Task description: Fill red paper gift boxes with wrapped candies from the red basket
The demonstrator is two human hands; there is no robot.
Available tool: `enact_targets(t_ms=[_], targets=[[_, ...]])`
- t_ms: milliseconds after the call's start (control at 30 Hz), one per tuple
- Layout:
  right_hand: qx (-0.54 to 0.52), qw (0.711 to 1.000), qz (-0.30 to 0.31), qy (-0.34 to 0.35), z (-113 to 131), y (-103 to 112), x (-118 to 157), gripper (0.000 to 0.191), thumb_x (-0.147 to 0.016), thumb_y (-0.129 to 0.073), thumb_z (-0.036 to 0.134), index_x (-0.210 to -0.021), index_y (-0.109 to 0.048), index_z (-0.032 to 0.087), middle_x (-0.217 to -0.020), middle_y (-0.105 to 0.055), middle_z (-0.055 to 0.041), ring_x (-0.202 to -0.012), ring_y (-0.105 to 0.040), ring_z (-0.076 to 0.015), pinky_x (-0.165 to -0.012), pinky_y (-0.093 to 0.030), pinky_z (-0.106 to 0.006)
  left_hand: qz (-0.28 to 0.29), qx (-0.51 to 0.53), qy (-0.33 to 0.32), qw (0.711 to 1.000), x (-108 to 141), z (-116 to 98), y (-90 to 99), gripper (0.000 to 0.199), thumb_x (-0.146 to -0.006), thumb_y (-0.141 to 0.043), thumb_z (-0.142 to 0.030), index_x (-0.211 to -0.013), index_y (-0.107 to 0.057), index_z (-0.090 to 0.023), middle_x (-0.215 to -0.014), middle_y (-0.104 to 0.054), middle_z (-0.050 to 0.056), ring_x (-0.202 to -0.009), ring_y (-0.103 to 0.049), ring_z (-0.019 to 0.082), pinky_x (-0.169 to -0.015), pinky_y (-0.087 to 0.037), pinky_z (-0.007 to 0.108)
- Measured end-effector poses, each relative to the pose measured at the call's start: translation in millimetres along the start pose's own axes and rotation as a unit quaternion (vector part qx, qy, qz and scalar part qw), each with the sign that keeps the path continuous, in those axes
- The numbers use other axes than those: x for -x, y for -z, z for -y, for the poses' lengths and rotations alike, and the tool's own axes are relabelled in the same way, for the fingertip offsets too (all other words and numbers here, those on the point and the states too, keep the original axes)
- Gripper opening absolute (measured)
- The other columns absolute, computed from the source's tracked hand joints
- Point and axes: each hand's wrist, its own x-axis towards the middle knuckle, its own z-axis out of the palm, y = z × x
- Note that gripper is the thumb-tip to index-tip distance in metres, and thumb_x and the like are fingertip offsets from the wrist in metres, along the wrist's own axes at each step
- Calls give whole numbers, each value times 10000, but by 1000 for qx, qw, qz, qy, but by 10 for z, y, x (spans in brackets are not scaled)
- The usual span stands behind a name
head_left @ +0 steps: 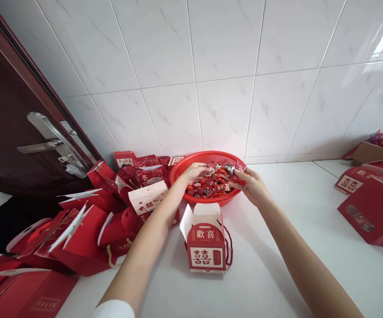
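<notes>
Far left there's a whole crowd of red cardboard gift boxes (87,243) jammed together on the white counter (257,269). Next, the left hand (195,172) is curled over glossy red-wrapped sweets (209,191) in a round red plastic mesh basket (207,157); can't tell if it's gripping any. Just in front sits an open red-and-cream cardboard box with a dark red cord handle (207,249). The right hand (251,183) seems to be grasping some sweets. Looks like the gathering step to me, and lifting a bunch calls for tightly cupped fingers.
</notes>
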Motion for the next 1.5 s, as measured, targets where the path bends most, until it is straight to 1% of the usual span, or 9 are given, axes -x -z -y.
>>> enact_targets(t_ms=[300,533,633,700,900,1067,1167,1300,1500], targets=[[-28,999,-44,-15,8,-32,5,277,-725,-890,218,-769,-620,175,-875,-745,-48,-802,-777,-207,-682,-696,-295,-6,-16,-34,999,42,-37,-21,265,-624,-833,-345,-791,-717,-176,-845,-751,37,-810,-686,182,-766,-532,306],[-8,999,-46,3,-35,-4,-6,325,-673,-922,261,-776,-625,178,-806,-704,-18,-729,-741,-174,-616,-691,-281,-120,-145,-43,981,-67,120,49,146,-739,-728,-292,-705,-631,-188,-646,-626,1,-662,-604,166,-594,-419,270],[-5,999,-46,-6,-33,0,-8,333,-677,-920,249,-762,-604,185,-803,-707,-18,-721,-745,-176,-624,-692,-285,-175,-203,-37,963,-100,177,107,92,-740,-690,-209,-825,-662,-191,-738,-671,31,-760,-639,210,-625,-424,280],[-6,999,-48,-9,-31,-2,-9,321,-683,-912,235,-774,-608,185,-811,-714,-20,-712,-751,-178,-623,-691,-283,-191,-233,-40,953,-107,187,123,259,-725,-670,-149,-980,-688,-190,-893,-727,70,-894,-663,243,-697,-457,290],[-2,999,-41,-11,-35,-2,-13,269,-716,-886,218,-812,-638,180,-848,-737,-33,-690,-766,-184,-607,-681,-261,-80,-290,-62,952,-103,164,-22,337,-670,-638,-52,-939,-762,-214,-1052,-773,45,-1009,-686,232,-868,-490,271],[5,999,-34,-15,-31,4,-11,235,-717,-878,200,-812,-665,168,-852,-733,-37,-692,-767,-188,-624,-684,-269,-1,-314,-62,947,-126,188,-109,292,-537,-682,-9,-718,-750,-227,-794,-759,-1,-826,-686,218,-747,-490,252],[5,999,-34,-15,-32,10,-12,231,-716,-879,199,-809,-670,166,-863,-736,-39,-689,-767,-189,-622,-684,-275,-4,-309,-72,948,-130,200,-77,151,-562,-714,-61,-588,-679,-206,-628,-679,-9,-723,-646,208,-694,-476,271],[1,999,-28,-16,-43,23,-20,247,-711,-882,203,-831,-670,157,-870,-741,-56,-691,-771,-197,-606,-678,-267,-39,-270,-108,956,-127,171,-25,53,-689,-711,-193,-653,-672,-185,-708,-692,-4,-788,-639,199,-739,-481,288],[-1,999,-39,-20,-42,14,-19,218,-721,-871,180,-804,-670,155,-852,-737,-49,-694,-773,-200,-597,-676,-263,-64,-227,-130,963,-133,135,-18,154,-700,-760,-296,-721,-682,-166,-768,-707,11,-791,-628,196,-753,-488,296]])
